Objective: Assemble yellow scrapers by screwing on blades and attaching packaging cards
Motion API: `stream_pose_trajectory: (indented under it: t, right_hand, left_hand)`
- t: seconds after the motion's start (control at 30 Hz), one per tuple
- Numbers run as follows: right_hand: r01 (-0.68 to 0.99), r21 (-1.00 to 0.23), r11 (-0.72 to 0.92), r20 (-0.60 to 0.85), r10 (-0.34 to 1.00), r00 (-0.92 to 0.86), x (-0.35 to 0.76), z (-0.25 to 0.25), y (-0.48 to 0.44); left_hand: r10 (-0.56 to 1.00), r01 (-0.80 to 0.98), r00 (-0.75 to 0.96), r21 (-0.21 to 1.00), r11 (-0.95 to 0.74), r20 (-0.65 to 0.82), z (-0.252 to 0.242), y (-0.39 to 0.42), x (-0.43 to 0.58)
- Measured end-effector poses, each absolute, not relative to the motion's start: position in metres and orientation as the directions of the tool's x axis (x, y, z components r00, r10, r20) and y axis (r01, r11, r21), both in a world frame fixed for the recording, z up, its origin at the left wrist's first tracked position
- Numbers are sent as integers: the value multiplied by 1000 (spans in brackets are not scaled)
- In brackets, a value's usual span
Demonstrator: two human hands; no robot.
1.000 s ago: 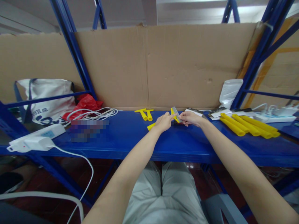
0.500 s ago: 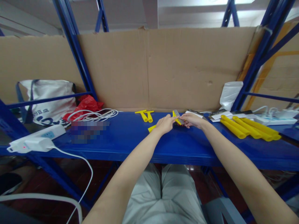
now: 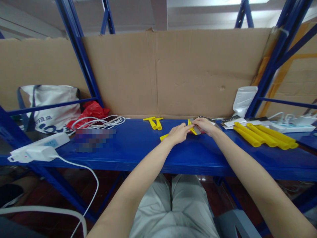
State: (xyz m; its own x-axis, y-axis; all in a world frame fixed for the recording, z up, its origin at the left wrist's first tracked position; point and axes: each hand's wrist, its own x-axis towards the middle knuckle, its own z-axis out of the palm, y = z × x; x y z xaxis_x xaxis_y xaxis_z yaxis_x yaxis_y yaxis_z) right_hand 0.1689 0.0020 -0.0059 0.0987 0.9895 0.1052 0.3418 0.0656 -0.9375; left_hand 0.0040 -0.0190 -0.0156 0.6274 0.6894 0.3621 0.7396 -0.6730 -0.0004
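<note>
My left hand [image 3: 178, 133] is closed around a yellow T-shaped scraper handle [image 3: 163, 137]; its round end sticks out to the left of my palm and its crosspiece shows past my fingertips. A flat grey metal blade [image 3: 197, 129] lies against that crosspiece, gripped by the fingers of my right hand [image 3: 204, 125]. Something dark red lies partly hidden beneath the right fingers. Behind and to the left, two more yellow T-shaped handles [image 3: 158, 123] lie side by side on the blue shelf [image 3: 138, 145].
Several yellow tubes [image 3: 266, 136] lie at the right, near white-and-black packets [image 3: 234, 121] and a white power strip [image 3: 292, 127]. At the left are another power strip [image 3: 41, 148], coiled white cable [image 3: 106, 122], a red bag [image 3: 91, 110] and a cloth bag [image 3: 53, 105]. Cardboard [image 3: 188, 72] stands behind.
Both hands have shifted slightly right, carrying the handle and blade. The right fingers have turned over the blade, and the crosspiece has moved right and a little nearer me.
</note>
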Motion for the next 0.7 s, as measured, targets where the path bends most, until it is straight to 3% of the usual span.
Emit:
stream_pose_trajectory:
  t: [0.2,0.27,0.33,0.37,0.53,0.63,0.7]
  right_hand:
    - [567,-815,117,218,969,113,186,-8,12]
    - [721,-684,107,338,923,184,201,-7,15]
    - [877,-479,40,473,853,220,219,-8,19]
    - [917,-399,-23,479,847,230,228,-9,20]
    - [935,-244,-256,175,937,302,256,-18,25]
    - [931,-204,-302,134,934,332,262,-26,32]
    - [949,-166,-269,181,937,297,267,-33,39]
  left_hand:
    - [694,746,612,15,-666,378,-19,-15,4]
    - [704,755,592,36,-655,392,-20,-12,4]
    - [711,761,577,53,-647,402,-21,-10,3]
    - [714,763,570,59,-643,406,-21,-9,3]
    - [727,774,550,75,-628,412,-21,-7,2]
    - [731,781,546,69,-621,409,-20,-8,2]
    - [734,784,544,65,-617,407,-19,-8,2]
